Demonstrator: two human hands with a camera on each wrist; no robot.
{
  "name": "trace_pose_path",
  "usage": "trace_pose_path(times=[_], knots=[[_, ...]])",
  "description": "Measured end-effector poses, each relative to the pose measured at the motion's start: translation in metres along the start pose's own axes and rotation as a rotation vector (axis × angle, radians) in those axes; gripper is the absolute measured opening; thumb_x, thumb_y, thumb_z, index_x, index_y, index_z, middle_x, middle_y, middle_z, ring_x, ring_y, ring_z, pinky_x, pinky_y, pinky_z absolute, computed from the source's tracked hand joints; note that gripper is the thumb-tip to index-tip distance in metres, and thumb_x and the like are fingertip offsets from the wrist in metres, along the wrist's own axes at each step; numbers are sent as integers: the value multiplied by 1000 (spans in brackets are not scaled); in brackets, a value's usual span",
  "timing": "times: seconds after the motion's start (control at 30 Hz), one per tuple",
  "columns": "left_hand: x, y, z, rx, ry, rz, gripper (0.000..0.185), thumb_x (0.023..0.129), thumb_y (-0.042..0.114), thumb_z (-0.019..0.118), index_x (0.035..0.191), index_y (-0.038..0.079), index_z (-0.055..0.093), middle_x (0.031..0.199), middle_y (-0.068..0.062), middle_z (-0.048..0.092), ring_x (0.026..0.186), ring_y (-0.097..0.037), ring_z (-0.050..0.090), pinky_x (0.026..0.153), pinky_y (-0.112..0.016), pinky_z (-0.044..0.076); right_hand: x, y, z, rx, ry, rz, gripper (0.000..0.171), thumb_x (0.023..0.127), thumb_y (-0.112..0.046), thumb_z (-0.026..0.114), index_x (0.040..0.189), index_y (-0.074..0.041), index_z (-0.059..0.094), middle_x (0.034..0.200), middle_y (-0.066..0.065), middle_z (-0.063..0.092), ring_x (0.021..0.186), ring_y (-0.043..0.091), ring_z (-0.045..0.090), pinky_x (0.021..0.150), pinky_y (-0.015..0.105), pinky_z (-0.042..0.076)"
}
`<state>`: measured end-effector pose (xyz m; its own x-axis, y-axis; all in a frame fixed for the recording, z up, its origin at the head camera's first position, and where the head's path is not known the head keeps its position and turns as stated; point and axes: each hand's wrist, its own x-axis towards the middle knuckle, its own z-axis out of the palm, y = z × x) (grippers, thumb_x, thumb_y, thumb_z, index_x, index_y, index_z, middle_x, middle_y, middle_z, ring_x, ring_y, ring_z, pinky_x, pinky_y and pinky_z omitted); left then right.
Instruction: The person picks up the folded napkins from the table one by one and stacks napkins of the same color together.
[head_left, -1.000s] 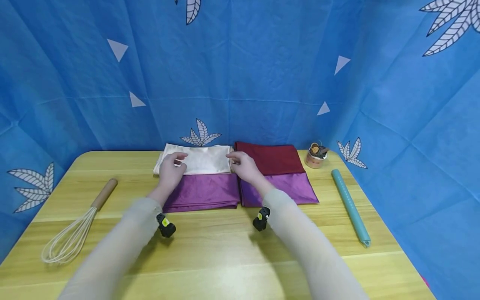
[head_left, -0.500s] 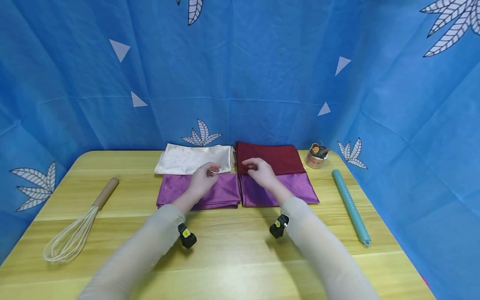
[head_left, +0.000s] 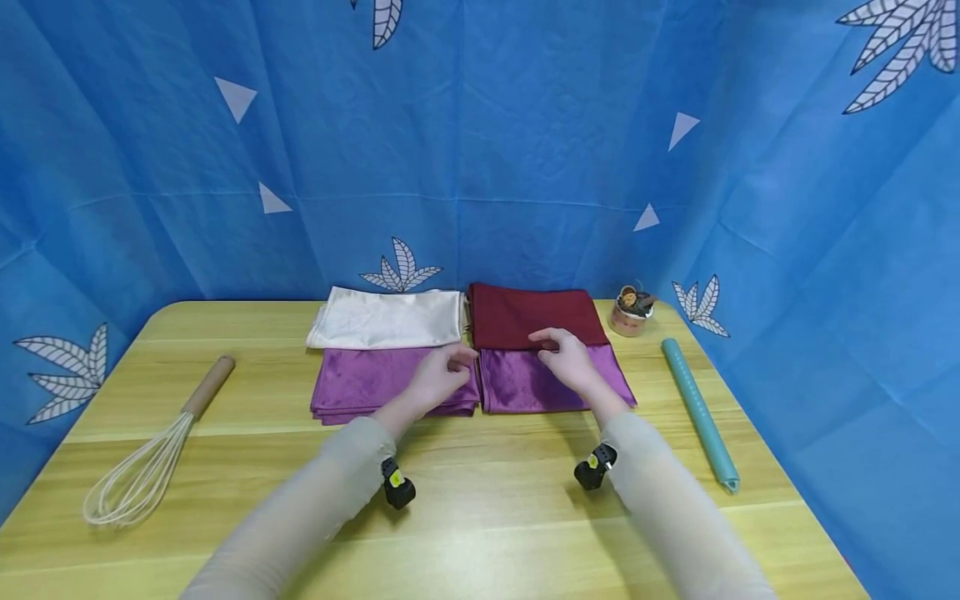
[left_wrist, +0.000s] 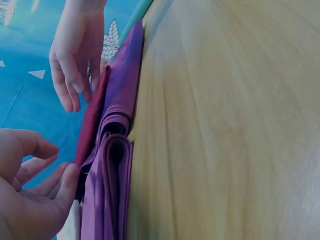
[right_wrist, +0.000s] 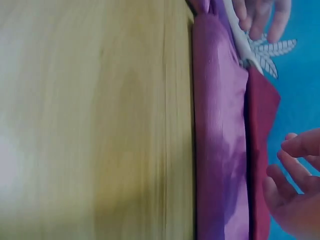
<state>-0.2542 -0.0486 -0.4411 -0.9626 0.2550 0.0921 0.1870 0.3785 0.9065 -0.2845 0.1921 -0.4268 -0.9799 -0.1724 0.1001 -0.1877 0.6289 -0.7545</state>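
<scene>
Purple satin cloth lies folded in two stacks side by side on the wooden table [head_left: 480, 533]: the left purple stack [head_left: 367, 383] and the right purple stack [head_left: 525, 385], their inner edges just beside each other. Behind the left one lies a folded cream cloth [head_left: 386, 318], and behind the right one a folded dark red cloth [head_left: 525, 312], each touching the purple stack in front of it.

The left hand [head_left: 441, 379] hangs over the right edge of the left purple stack, fingers loosely curled and relaxed, gripping nothing; the left wrist view shows its fingertips [left_wrist: 67, 182] just beside the folded layers, though whether they touch the cloth cannot be told. The right hand [head_left: 567, 360] hovers above the seam where the dark red cloth meets the right purple stack, fingers also slack and slightly bent, holding nothing. The right wrist view shows its fingers [right_wrist: 295, 150] clear of the fabric. Both forearms wear pale sleeves.

Well apart to the left lies a wire whisk [head_left: 150, 462] with a wooden handle. To the right, a teal rolled mat [head_left: 699, 410] lies lengthwise near the table edge, and a small patterned cup [head_left: 632, 312] stands just beside the dark red cloth. A blue backdrop [head_left: 525, 142] with white leaves surrounds the table.
</scene>
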Motion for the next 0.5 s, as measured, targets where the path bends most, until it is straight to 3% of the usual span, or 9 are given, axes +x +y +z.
trace_pose_path(times=[0.27,0.5], knots=[[-1,-1,9,34,-69,13,39,80,-5,56,118,-5,60,108,-19,64,96,-30,62,83,-36,51,-13,26,-28,-69,23,38,31,88,4,54,118,3,61,126,26,51,110,40,53,87,48,45],[1,-1,16,41,-135,-29,41,82,-3,58,123,-4,57,109,-16,61,98,-27,59,81,-34,51,-23,54,-50,-120,58,67,32,86,5,53,117,6,60,122,27,56,112,40,51,91,51,40]])
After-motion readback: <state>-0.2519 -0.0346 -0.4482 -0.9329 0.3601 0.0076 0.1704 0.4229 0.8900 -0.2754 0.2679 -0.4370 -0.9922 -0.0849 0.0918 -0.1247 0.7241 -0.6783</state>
